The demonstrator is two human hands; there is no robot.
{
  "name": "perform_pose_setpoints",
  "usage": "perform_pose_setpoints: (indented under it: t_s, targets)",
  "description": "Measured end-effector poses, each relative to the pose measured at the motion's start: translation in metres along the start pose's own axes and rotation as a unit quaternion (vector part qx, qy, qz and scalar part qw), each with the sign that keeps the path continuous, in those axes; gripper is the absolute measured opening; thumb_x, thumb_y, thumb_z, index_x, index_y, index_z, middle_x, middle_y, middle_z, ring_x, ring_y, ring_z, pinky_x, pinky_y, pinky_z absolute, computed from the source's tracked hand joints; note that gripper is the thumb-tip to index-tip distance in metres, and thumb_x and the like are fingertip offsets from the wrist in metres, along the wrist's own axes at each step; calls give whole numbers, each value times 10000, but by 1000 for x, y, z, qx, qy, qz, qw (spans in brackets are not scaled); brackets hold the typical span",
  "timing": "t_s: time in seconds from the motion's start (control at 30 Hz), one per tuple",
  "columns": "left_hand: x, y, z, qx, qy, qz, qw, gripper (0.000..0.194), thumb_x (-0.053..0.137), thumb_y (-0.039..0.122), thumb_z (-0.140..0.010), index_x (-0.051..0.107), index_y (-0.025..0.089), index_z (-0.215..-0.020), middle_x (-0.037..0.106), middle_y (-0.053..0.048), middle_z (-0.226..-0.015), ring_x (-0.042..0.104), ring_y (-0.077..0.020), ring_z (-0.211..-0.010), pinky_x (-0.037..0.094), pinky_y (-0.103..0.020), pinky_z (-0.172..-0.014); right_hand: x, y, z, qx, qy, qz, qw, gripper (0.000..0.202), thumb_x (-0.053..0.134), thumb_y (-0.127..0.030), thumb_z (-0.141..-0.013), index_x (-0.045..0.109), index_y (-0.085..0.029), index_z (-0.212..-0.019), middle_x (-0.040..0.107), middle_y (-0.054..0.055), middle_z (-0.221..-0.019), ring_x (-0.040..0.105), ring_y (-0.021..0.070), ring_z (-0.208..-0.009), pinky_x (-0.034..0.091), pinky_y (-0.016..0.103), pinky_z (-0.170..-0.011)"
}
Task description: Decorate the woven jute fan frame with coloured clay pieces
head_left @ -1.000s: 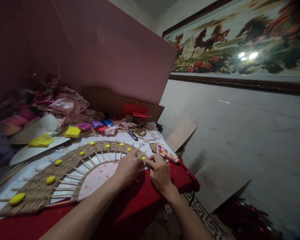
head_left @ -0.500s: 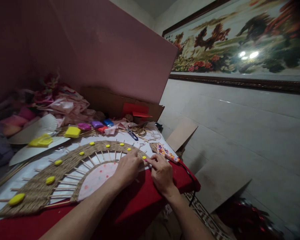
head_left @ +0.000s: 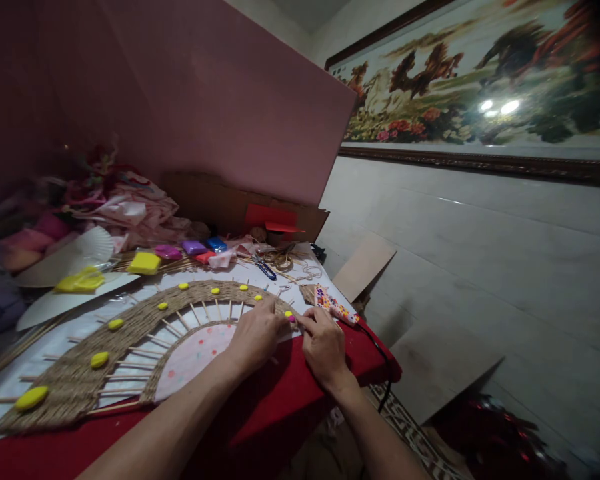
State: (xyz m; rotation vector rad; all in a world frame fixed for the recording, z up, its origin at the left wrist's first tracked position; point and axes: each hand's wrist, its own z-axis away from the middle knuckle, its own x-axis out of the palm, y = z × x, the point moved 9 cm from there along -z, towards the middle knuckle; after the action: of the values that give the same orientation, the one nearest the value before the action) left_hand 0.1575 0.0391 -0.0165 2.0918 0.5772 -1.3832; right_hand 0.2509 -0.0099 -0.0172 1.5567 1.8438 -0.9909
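Observation:
A woven fan-shaped piece with thin sticks and a pale dotted centre lies on the table, several yellow clay discs along its band. My left hand rests over its right part, fingers bent close to the rightmost yellow disc. A small pink bit shows at that disc's lower edge. On the other side, my right hand has thumb and index finger pressed together beside the disc. Whatever either hand's fingertips hold is too small to make out.
Clay packs, yellow, purple and blue, lie behind the fan, near blue-handled cutters. A floral-patterned tool with a black cord lies at the right edge. Fabric is heaped at back left.
The pink bit now shows more at the lower edge of the rightmost disc. My right fingertips have shifted slightly away from the disc; my left hand has hardly moved.

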Motion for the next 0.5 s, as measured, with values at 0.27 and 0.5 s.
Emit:
perform_pose_setpoints:
  t_s: [0.27,0.5]
  targets:
    - [8,2,0,36,-4,-30,999,275,581,242,-777,658,287,-1037,509,-73,-920,513,-234,-921,439,-316,-726,5,-2,0,-9,-27,-1,1000,312,490,-58,-817,687,-247,-967,572,49,-889,509,180,-874,406,266,-728]
    - [7,0,-1,35,24,-21,999,250,456,209,-840,670,251,-963,512,-75,-884,533,-218,-853,428,-311,-694,3,-3,-1,-4,-34,-1,999,317,462,-63,-839,668,-236,-1007,571,57,-891,508,191,-885,410,278,-740]
